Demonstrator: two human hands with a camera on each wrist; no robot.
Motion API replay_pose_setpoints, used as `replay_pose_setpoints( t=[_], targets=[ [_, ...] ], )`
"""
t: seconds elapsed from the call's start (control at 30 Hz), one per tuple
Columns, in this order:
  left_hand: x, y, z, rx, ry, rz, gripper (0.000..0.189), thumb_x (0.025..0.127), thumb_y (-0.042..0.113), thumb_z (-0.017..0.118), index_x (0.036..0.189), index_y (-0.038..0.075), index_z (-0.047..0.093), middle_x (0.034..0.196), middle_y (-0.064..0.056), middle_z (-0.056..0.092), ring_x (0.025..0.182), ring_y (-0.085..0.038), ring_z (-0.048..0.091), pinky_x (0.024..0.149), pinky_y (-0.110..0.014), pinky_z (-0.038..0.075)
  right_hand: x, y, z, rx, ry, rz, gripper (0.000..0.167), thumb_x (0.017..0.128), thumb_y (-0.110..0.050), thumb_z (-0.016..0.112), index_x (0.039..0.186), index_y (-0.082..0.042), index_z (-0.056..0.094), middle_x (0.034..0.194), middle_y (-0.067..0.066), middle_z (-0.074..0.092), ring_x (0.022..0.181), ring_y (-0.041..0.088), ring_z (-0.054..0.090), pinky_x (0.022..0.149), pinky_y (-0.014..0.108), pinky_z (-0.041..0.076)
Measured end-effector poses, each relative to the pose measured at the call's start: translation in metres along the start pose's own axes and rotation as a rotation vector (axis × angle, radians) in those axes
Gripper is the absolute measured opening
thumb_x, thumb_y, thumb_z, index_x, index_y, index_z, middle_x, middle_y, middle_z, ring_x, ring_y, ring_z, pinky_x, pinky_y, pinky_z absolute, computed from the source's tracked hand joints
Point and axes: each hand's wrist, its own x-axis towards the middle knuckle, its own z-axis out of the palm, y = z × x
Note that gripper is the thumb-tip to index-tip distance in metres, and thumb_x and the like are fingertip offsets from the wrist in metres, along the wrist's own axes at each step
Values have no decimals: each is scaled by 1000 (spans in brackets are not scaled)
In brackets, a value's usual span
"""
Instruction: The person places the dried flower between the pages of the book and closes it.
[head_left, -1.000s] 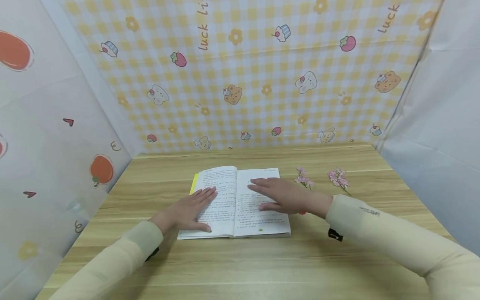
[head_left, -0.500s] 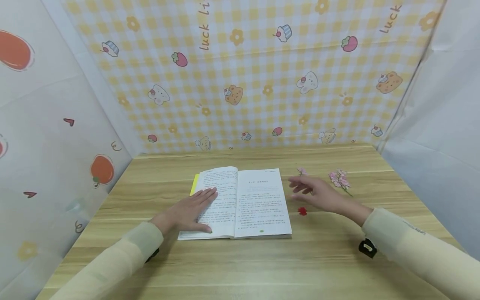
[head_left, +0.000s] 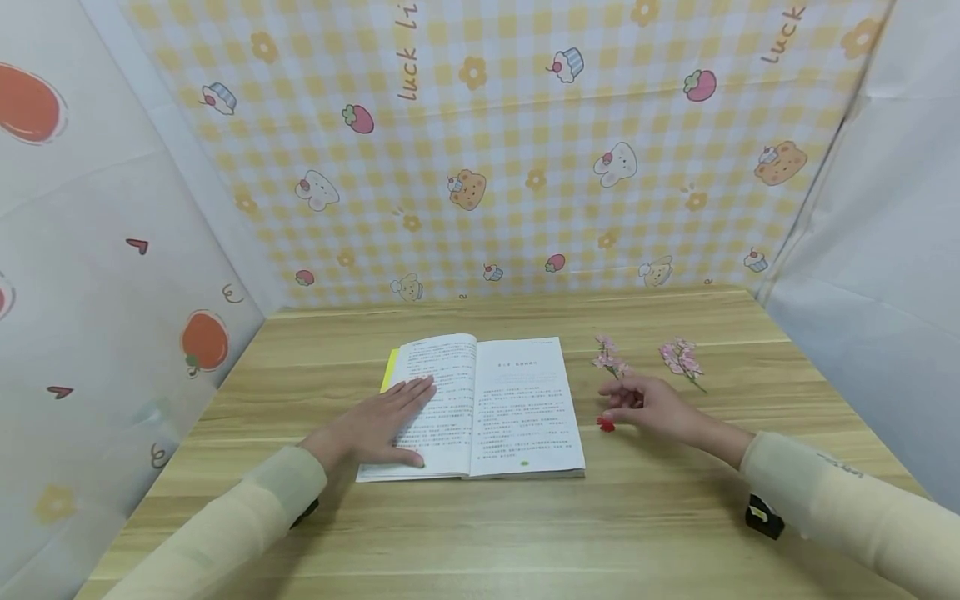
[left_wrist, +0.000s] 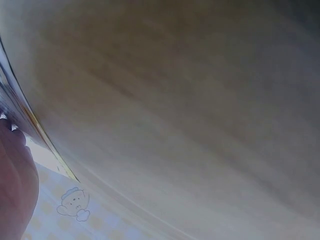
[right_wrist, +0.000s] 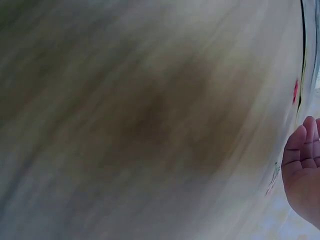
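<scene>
An open book lies on the wooden table, its left page curving up at the spine. My left hand rests flat on that left page, fingers spread and thumb near the lower edge. To the right of the book is a small red flower, also showing as a red spot in the right wrist view. Right over it is my right hand, thumb tip at the petals and fingers loosely bent. A pink flower sprig lies just beyond those fingers, its lower stem hidden by them.
Another pink flower sprig with a green stem lies farther right on the table. A yellow checked cloth hangs behind the table, with pale fabric walls at both sides.
My right hand has lifted off the right page and moved right, then down to the red flower. The page's text is uncovered now. My left hand has stayed in place.
</scene>
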Motion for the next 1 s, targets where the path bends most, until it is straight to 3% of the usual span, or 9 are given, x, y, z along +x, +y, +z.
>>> replay_pose_setpoints(
  t=[0.2,0.43,0.73,1.0],
  targets=[
    [0,0,0,-4,-4,1,107,86,73,47,155,2,8,162,-11,4,148,-24,4,118,-40,10,-2,9,0,-5,-13,19,36,84,-15,77,113,3,68,86,3,61,73,16,53,58,22,46],
    [0,0,0,3,8,-3,107,86,74,47,155,2,11,162,-12,7,147,-25,7,118,-42,14,-4,15,4,-6,-30,29,36,83,-19,78,112,-1,69,87,2,61,76,17,54,64,24,48],
    [0,2,0,12,-18,-28,108,85,77,43,155,3,9,162,-10,5,148,-23,5,118,-39,11,-5,16,11,-84,10,-48,31,84,-18,77,111,-3,72,85,-2,60,73,12,53,61,24,47],
    [1,3,-1,7,-25,-36,109,84,78,42,156,4,9,162,-9,4,148,-23,4,118,-39,11,-4,19,10,-137,3,-86,24,84,-17,77,107,-11,75,96,-7,67,74,10,52,61,24,46]
  ],
)
